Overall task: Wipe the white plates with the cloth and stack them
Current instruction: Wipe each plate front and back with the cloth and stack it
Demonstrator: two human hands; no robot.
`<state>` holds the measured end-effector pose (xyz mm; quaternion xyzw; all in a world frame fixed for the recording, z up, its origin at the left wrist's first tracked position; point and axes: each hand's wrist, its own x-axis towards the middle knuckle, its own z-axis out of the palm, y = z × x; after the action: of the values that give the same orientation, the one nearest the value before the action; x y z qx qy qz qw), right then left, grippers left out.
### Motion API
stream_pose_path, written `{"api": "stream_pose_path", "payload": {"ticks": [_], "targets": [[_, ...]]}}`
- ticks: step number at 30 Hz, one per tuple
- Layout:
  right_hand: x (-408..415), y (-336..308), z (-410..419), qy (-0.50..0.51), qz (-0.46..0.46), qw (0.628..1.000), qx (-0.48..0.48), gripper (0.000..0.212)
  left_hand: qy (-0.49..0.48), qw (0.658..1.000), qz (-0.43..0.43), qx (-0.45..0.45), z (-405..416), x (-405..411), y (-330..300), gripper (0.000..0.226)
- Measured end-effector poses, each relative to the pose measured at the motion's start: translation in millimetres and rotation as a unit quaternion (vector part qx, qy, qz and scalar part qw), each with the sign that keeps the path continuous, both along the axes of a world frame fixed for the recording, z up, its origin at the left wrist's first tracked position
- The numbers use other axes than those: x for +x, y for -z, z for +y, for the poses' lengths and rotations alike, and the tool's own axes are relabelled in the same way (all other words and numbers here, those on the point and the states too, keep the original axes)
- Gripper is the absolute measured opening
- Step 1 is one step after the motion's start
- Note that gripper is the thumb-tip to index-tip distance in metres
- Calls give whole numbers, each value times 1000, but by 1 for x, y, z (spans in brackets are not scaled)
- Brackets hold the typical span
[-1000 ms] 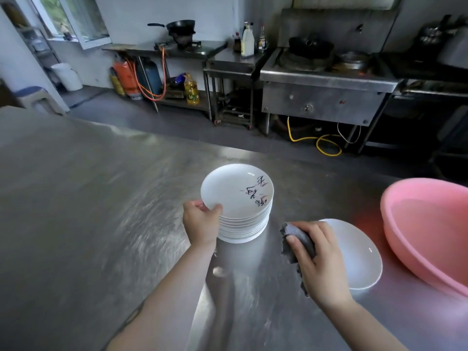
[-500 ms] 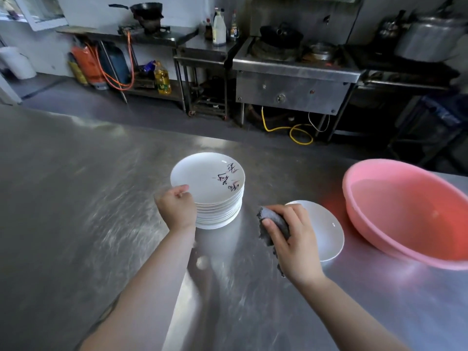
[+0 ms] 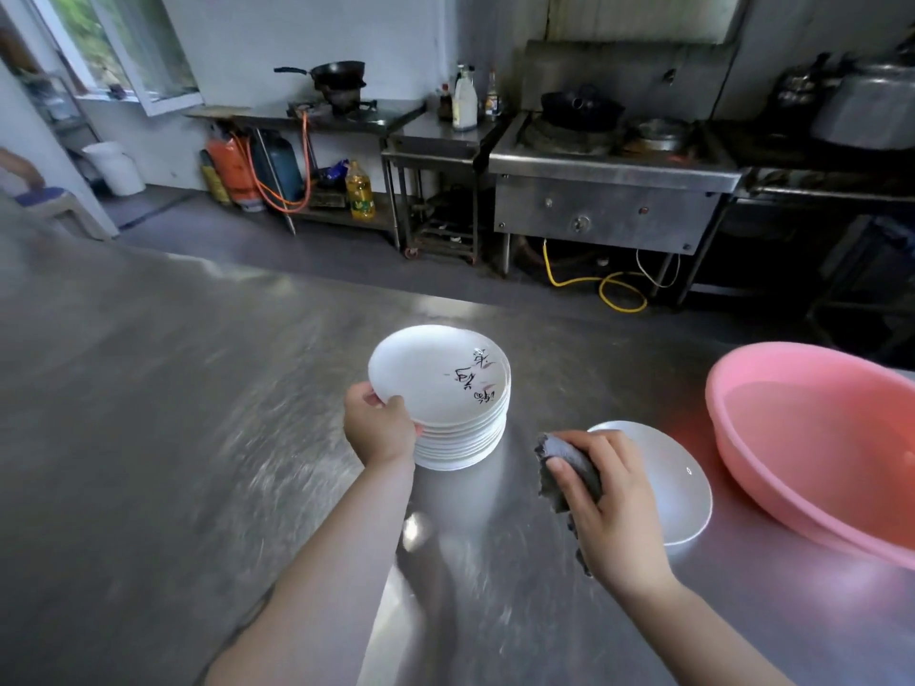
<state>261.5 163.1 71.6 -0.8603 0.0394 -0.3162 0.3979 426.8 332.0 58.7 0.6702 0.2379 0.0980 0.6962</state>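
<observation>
A stack of several white plates (image 3: 460, 440) stands on the steel table (image 3: 173, 413). Its top plate (image 3: 431, 373), marked with dark writing, is tilted up at the left, where my left hand (image 3: 379, 428) grips its rim between thumb and fingers. To the right, a single white plate (image 3: 678, 482) lies flat on the table. My right hand (image 3: 611, 507) holds a grey cloth (image 3: 569, 470) just above that plate's left edge, covering part of it.
A large pink basin (image 3: 817, 438) sits at the right edge of the table, close to the single plate. Beyond the table's far edge are a steel stove (image 3: 609, 190), gas cylinders (image 3: 232, 175) and bottles (image 3: 464, 104).
My left hand has taken the top plate's rim and lifted its left side off the stack. My right hand still holds the cloth over the single plate. The camera view shifted.
</observation>
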Motion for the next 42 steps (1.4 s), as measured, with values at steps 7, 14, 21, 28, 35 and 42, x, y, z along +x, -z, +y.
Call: {"api": "stream_pose_path", "payload": {"ticks": [7, 14, 21, 28, 35, 42], "targets": [[-19, -2, -9, -3, 2, 999, 38, 10, -3, 992, -49, -114, -1, -36, -34, 38], [-88, -7, -53, 60, -2, 997, 40, 28, 149, 981, -24, -125, -40, -145, -29, 39], [-205, 28, -110, 123, 47, 991, 6, 33, 266, 949, 96, -136, -107, -271, 30, 38], [-300, 68, -146, 160, 168, 971, 63, 23, 334, 920, 176, -105, -141, -354, 74, 38], [-296, 80, -148, 156, 221, 962, 22, 21, 433, 876, 107, 183, -142, -380, 90, 41], [-305, 100, -116, -21, 272, 952, -136, 12, 476, 802, 32, 360, -146, -369, 93, 56]]}}
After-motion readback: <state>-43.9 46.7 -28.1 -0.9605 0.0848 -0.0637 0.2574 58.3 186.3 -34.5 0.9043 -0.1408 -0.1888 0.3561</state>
